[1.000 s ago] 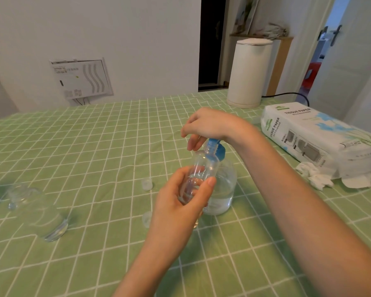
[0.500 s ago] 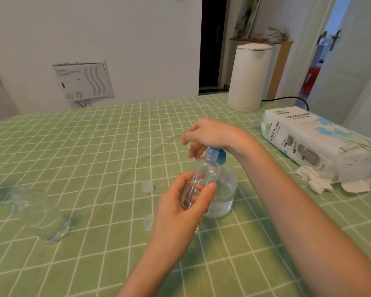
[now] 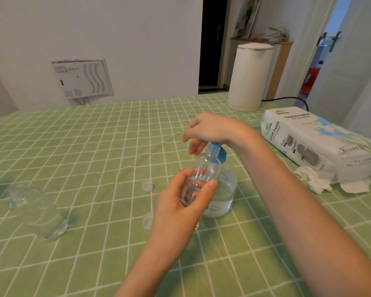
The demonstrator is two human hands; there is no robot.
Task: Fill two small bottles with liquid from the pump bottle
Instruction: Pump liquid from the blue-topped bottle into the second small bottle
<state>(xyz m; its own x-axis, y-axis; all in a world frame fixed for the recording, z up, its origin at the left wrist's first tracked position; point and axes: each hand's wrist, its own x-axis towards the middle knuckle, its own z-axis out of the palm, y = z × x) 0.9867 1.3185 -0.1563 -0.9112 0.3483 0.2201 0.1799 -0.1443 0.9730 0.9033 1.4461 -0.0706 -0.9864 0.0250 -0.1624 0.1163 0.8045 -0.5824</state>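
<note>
Tabletop (image 3: 94, 136) w/ green check cloth. Tissue pack (image 3: 315, 142) at R edge. Pump bottle (image 3: 226, 189) stands mid-table; R hand (image 3: 212, 129) curls over its blue pump head. L hand (image 3: 180, 209) grips small bottle (image 3: 202, 172), tilted, neck by pump head. 2nd small bottle (image 3: 36, 211) lies near L edge. Cap (image 3: 147, 185) and 2nd cap (image 3: 147, 220) lie just L of the hands.

Two hands in view, both bare; the left hand (image 3: 180, 202) shows slim fingers and a short, neatly trimmed thumbnail (image 3: 213, 182); the right hand (image 3: 210, 129) shows smooth knuckles and a rounded wrist; the left forearm (image 3: 150, 264) is uncovered right down to the lower edge of view; the right forearm (image 3: 298, 211) is likewise uncovered, looming broad and long this close to the wide-angle lens.
</note>
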